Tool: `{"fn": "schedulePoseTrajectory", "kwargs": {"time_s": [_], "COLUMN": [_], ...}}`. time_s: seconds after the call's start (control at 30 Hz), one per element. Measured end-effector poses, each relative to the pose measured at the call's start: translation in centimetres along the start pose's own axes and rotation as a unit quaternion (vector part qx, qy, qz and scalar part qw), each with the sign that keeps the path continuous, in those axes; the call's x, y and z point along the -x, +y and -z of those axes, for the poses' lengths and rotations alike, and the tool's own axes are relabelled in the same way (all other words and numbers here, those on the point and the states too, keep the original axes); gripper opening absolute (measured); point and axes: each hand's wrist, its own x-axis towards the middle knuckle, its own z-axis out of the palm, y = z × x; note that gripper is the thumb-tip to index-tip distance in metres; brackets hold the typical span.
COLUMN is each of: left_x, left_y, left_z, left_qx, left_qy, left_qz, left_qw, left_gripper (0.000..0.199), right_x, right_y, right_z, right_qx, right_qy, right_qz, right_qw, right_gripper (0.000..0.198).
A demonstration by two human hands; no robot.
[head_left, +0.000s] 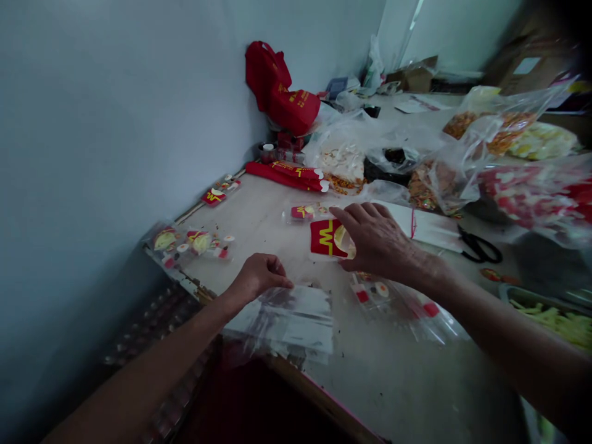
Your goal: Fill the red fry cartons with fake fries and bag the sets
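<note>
My left hand (261,274) pinches the upper edge of a clear plastic bag (296,314), which lies on white sheets or more bags at the table's near edge. With the fingers and thumb spread around its right side, my right hand (379,240) grips a small red fries carton (324,239) bearing a yellow zigzag mark. A pale yellow piece shows at the carton's opening. Just behind it lies a clear packet (305,213) with a similar red carton inside. Below my right hand are filled clear packets (370,293) with small red, white and orange pieces.
More filled packets (198,243) lie along the left edge. Red flat cartons (287,176) are at the back, near a red bag (293,108). Black scissors (481,243) and large bags of pink-and-white pieces (518,194) lie right, above a tray of pale green pieces (555,320).
</note>
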Motion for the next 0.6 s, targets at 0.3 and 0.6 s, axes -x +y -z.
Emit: {"fn": "schedulePoseTrajectory", "kwargs": {"time_s": [0.3, 0.6], "left_x": [0.2, 0.4], "left_y": [-0.9, -0.1], "left_z": [0.5, 0.5], "left_qx": [0.015, -0.021], "left_qy": [-0.027, -0.030], "left_qz": [-0.003, -0.005], "left_qw": [1.000, 0.999], "left_gripper": [0.051, 0.048], "right_x": [1.0, 0.5], "right_y": [0.1, -2.1], "right_z": [-0.7, -1.6], "right_qx": [0.034, 0.029], "right_qy": [-0.019, -0.035], "right_qz": [0.007, 0.025], "right_qw": [0.999, 0.999], "right_gripper": [0.094, 0.098]}}
